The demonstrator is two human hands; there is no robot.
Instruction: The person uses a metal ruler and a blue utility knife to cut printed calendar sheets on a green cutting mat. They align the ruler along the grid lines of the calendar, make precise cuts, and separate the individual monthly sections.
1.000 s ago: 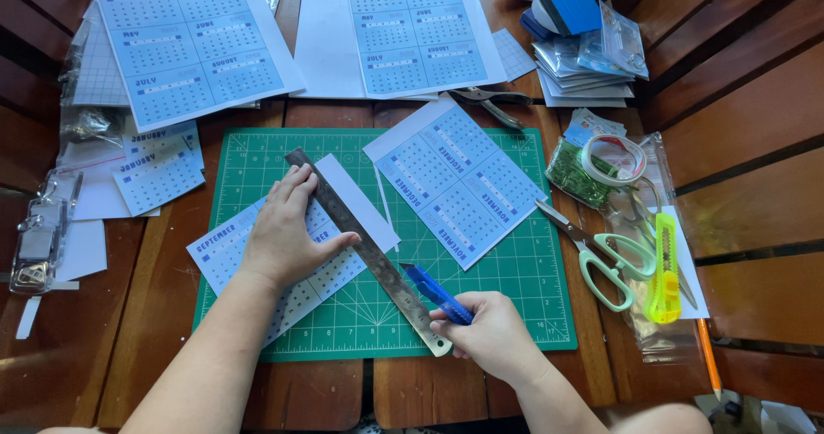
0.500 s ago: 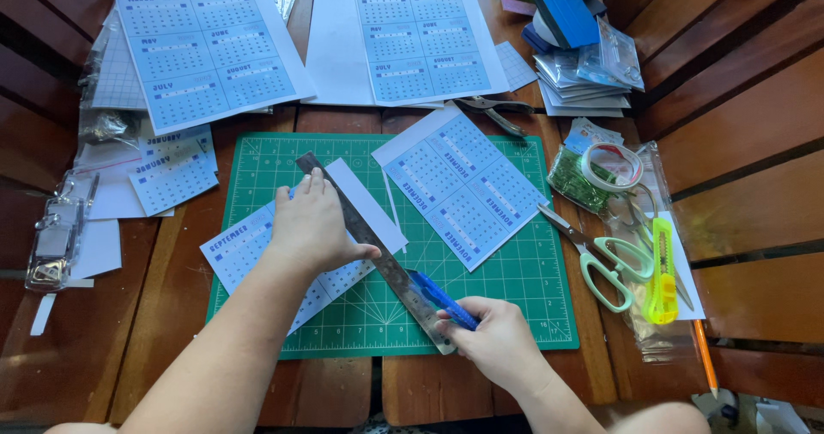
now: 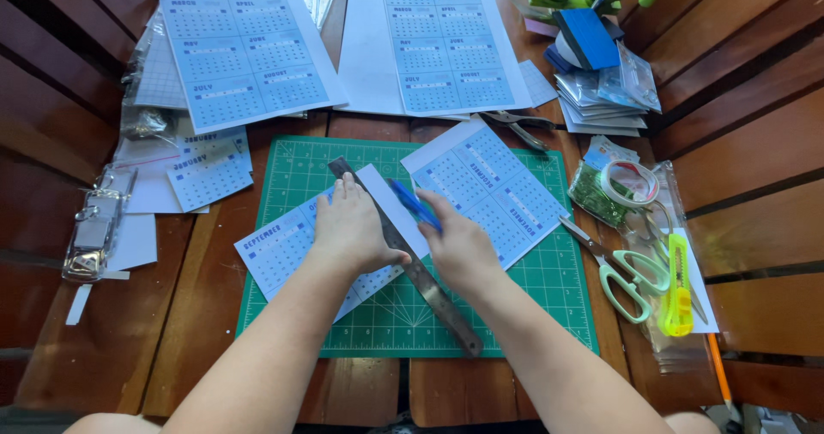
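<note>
The table [image 3: 206, 331] is made of dark reddish-brown wooden planks, and slatted wooden walls of the same colour rise at its left and right edges. At the far left a metal binder clip mechanism [image 3: 93, 232] lies beside small paper offcuts [image 3: 206, 172]. Two large blue calendar sheets [image 3: 245, 48] are spread across the back of the table. In the middle lies a green cutting mat [image 3: 300, 168] with a white grid. On it, the left hand [image 3: 352, 228] presses flat, fingers spread, on a metal ruler [image 3: 429, 288] that runs diagonally across a small calendar strip [image 3: 279, 249]. Just to its right, the right hand [image 3: 459, 245] is closed around a blue craft knife [image 3: 415, 205] held against the ruler's edge. Another calendar sheet [image 3: 489, 189] lies on the mat's right half. Farther right sit pale green scissors [image 3: 627, 279], a yellow utility cutter [image 3: 678, 284], a roll of tape [image 3: 629, 182] and a stack of plastic packets [image 3: 605, 95].
</note>
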